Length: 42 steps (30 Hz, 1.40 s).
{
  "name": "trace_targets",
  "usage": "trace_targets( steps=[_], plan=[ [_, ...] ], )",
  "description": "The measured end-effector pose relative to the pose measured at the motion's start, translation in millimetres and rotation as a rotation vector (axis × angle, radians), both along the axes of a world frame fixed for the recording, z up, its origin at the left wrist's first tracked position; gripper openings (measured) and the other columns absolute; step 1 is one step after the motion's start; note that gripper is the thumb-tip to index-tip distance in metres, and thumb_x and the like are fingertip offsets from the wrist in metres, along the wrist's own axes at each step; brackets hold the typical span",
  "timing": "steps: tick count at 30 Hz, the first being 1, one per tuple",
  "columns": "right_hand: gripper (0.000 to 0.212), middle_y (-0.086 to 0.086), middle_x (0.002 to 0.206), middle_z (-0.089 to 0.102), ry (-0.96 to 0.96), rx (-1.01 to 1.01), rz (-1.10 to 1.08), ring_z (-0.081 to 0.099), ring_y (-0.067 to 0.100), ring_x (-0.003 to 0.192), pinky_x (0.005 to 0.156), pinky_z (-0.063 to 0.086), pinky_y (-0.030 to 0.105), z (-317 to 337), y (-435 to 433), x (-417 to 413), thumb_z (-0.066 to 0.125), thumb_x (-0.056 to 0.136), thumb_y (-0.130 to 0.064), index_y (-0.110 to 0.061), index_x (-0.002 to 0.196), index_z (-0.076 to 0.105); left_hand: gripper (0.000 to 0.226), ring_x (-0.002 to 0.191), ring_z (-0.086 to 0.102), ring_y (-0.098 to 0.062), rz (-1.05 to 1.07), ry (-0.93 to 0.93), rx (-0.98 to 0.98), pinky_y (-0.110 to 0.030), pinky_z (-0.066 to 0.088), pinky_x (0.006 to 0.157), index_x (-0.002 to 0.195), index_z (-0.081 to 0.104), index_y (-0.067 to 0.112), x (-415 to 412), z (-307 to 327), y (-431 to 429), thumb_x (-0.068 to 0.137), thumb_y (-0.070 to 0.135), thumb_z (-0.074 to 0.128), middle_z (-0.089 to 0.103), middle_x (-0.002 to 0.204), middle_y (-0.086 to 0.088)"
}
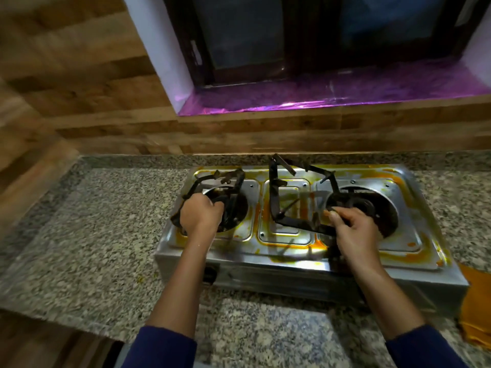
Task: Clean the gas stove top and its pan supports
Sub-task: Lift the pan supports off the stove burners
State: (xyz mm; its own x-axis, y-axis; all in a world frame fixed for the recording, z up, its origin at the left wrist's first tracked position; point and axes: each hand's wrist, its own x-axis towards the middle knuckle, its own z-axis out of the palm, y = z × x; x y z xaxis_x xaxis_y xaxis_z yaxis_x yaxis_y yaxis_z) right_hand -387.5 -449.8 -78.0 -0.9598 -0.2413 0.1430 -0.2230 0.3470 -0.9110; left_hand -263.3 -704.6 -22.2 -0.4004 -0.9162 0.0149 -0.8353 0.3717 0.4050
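The stove (414, 235) sits on the counter (106, 221) with its long axis running left to right, the right end swung slightly nearer. Its knob side faces the person. It is a two-burner box of shiny pressed steel, streaked and pooled with orange-yellow grime along the raised ridges.

The left pan support (233, 179), a blackened square frame of thin metal bars with inward prongs, lies over the left burner hole, tilted with its far side raised. The left hand (202, 216) has its fingers curled tightly round one of its near bars.

The right pan support (273, 192), of the same kind, is off its burner. It stands tilted over the middle panel of the stove, far corner up, near edge down on the steel. The right hand (356, 232) is at its near right corner, fingers curled and thumb pressed forward in a narrow pinch. Whether it grips the frame or the dark ring just beside it cannot be told through the blur. The right burner (364, 205) lies bare, round and sooty black.

The counter is speckled grey granite. A folded orange cloth (475, 309) lies on it at the stove's near right corner. Behind it is a wood-patterned wall (93, 88) and a glossy purple window sill (318, 94).
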Motion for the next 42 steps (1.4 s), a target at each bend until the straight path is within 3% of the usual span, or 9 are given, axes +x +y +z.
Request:
trace_targets(
  steps=[6, 12, 15, 18, 21, 24, 31, 35, 42],
  plan=[
    [0.016, -0.002, 0.083, 0.064, 0.044, -0.008, 0.073, 0.065, 0.022, 0.087, 0.081, 0.050, 0.033, 4, -48, 33, 0.068, 0.089, -0.010, -0.005, 0.101, 0.076, 0.038, 0.040, 0.039, -0.018, -0.012, 0.070, -0.146, -0.024, 0.018, 0.040, 0.049, 0.045, 0.010, 73, 13, -26, 0.082, 0.023, 0.061, 0.043, 0.046, -0.002],
    [0.015, 0.008, 0.083, 0.069, 0.177, 0.017, 0.162, 0.063, 0.024, 0.085, 0.077, 0.048, 0.033, 9, -137, 97, 0.067, 0.087, -0.013, -0.007, 0.096, 0.078, 0.049, 0.041, 0.038, -0.020, 0.025, 0.029, -0.204, -0.024, 0.019, 0.043, 0.047, 0.039, 0.015, 188, -24, -98, 0.087, 0.027, 0.064, 0.038, 0.045, -0.001],
    [0.016, 0.008, 0.083, 0.069, 0.200, 0.042, 0.221, 0.063, 0.028, 0.083, 0.077, 0.051, 0.039, 7, -195, 137, 0.066, 0.085, -0.016, -0.010, 0.094, 0.078, 0.048, 0.045, 0.046, -0.024, 0.108, -0.029, -0.157, -0.025, 0.023, 0.043, 0.049, 0.043, 0.011, 249, -57, -137, 0.088, 0.029, 0.063, 0.048, 0.050, -0.006],
    [0.014, 0.012, 0.084, 0.069, 0.229, 0.095, 0.288, 0.063, 0.032, 0.083, 0.078, 0.050, 0.041, 5, -261, 176, 0.068, 0.086, -0.012, -0.008, 0.095, 0.078, 0.038, 0.068, 0.062, -0.034, 0.199, -0.098, -0.082, -0.031, 0.039, 0.053, 0.064, 0.059, 0.004, 296, -84, -175, 0.088, 0.033, 0.063, 0.065, 0.073, -0.019],
    [0.015, 0.014, 0.088, 0.069, 0.229, 0.164, 0.356, 0.062, 0.032, 0.088, 0.077, 0.046, 0.035, -6, -328, 215, 0.067, 0.088, -0.013, -0.008, 0.098, 0.077, 0.035, 0.068, 0.061, -0.034, 0.230, -0.125, -0.038, -0.031, 0.035, 0.055, 0.066, 0.063, 0.002, 330, -104, -214, 0.088, 0.029, 0.064, 0.065, 0.074, -0.022],
    [0.017, 0.012, 0.091, 0.068, 0.181, 0.177, 0.415, 0.058, 0.028, 0.093, 0.072, 0.040, 0.030, -22, -376, 246, 0.064, 0.092, -0.014, -0.008, 0.102, 0.076, 0.041, 0.048, 0.043, -0.025, 0.208, -0.047, -0.038, -0.030, 0.031, 0.049, 0.052, 0.051, 0.005, 347, -116, -244, 0.088, 0.020, 0.063, 0.051, 0.053, -0.016],
    [0.021, 0.009, 0.095, 0.066, 0.086, 0.378, 0.379, 0.056, 0.028, 0.098, 0.078, 0.040, 0.028, -76, -424, 285, 0.061, 0.090, -0.009, -0.009, 0.104, 0.076, 0.039, 0.058, 0.057, -0.034, 0.221, -0.029, 0.017, -0.030, 0.032, 0.051, 0.064, 0.063, -0.003, 360, -142, -278, 0.092, 0.023, 0.059, 0.063, 0.065, -0.023],
    [0.029, 0.011, 0.100, 0.064, 0.073, 0.489, 0.337, 0.052, 0.026, 0.103, 0.076, 0.028, 0.017, -99, -424, 286, 0.059, 0.087, 0.000, -0.006, 0.111, 0.073, 0.043, 0.049, 0.043, -0.024, 0.215, -0.021, 0.056, -0.028, 0.026, 0.047, 0.056, 0.051, 0.007, 355, -153, -285, 0.095, 0.024, 0.055, 0.053, 0.055, -0.014],
    [0.036, 0.010, 0.108, 0.061, 0.049, 0.564, 0.332, 0.047, 0.025, 0.106, 0.086, 0.034, 0.022, -116, -425, 287, 0.057, 0.080, 0.005, -0.010, 0.111, 0.071, 0.049, 0.038, 0.033, -0.018, 0.194, -0.074, 0.080, -0.022, 0.020, 0.043, 0.048, 0.043, 0.012, 352, -154, -294, 0.093, 0.027, 0.058, 0.041, 0.044, -0.004]
  ],
)
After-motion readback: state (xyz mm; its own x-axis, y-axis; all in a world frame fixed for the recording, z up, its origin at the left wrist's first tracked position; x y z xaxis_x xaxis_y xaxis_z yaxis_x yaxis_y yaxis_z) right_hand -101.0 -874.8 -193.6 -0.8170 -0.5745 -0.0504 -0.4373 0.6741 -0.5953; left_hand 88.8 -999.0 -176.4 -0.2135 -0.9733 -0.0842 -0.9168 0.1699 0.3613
